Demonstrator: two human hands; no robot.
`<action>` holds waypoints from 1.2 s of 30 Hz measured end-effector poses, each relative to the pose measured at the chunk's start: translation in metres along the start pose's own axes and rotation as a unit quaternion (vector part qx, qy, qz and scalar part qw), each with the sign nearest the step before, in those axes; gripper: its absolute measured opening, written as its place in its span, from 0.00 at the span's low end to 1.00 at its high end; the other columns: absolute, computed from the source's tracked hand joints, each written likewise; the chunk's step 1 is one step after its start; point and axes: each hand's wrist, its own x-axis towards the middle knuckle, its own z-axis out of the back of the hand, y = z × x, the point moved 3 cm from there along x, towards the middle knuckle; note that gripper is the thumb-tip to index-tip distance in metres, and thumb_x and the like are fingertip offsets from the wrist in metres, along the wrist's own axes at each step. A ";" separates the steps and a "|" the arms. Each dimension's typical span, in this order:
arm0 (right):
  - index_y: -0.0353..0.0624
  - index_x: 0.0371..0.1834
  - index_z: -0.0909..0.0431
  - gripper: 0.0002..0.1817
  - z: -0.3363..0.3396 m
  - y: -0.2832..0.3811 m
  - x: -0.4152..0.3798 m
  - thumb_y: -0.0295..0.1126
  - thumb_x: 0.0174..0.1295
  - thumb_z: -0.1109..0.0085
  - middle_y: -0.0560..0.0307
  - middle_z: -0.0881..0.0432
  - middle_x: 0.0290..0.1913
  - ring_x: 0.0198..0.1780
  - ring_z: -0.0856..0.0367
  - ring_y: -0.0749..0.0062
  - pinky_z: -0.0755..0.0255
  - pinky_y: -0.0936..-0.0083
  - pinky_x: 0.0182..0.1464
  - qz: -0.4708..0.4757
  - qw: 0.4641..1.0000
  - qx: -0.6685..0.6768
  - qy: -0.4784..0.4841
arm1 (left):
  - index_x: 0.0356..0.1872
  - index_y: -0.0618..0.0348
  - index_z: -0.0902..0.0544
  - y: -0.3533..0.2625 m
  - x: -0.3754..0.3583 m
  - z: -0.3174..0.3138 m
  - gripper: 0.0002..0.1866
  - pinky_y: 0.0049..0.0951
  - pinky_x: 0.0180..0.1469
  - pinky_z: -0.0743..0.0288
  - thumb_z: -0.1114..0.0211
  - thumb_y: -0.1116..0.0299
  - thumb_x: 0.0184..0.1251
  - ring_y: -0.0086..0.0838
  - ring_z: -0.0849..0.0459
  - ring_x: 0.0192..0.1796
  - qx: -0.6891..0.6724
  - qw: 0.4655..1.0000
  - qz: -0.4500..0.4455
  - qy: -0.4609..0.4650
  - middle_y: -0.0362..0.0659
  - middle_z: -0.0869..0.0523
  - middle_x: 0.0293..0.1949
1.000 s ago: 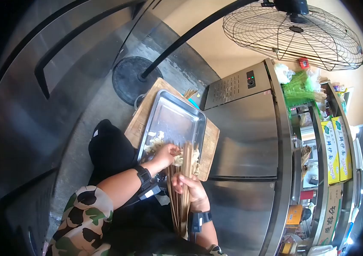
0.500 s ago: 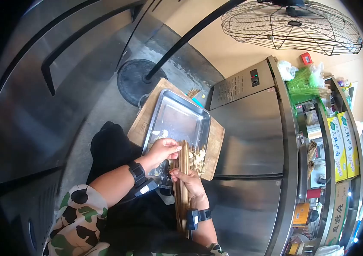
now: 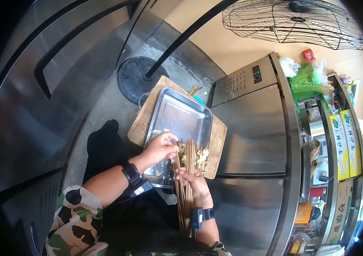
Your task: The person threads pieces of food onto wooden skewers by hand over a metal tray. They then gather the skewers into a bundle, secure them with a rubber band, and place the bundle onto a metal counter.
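Observation:
A thick bundle of thin bamboo skewers stands lengthwise in front of me, its lower ends running down past my right wrist. My right hand is closed around the bundle partway along it. At the upper left of the bundle, my left hand pinches a few skewers near their tips, slightly apart from the rest. Pale, whitish food pieces show among the skewer tips on the right. Beneath the hands lies a metal tray with some white bits and a little moisture on its bottom.
The tray rests on a wooden board. Behind it stands a fan's round base. A steel refrigerator is close on the right, beside shelves with boxes and more skewers. Steel cabinet doors line the left.
The bundle has spread, with a few skewers on its left now separated near my left fingers. Both hands have shifted only slightly, and the view has moved a little.

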 end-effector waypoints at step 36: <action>0.36 0.34 0.22 0.07 0.008 -0.009 0.003 0.28 0.58 0.41 0.61 0.22 0.23 0.20 0.30 0.82 0.29 0.83 0.33 0.006 1.000 0.014 0.024 | 0.35 0.62 0.21 -0.003 0.019 0.028 0.03 0.15 0.32 0.26 0.40 0.75 0.61 0.18 0.20 0.31 0.029 0.996 -0.018 -0.077 0.40 0.18 0.32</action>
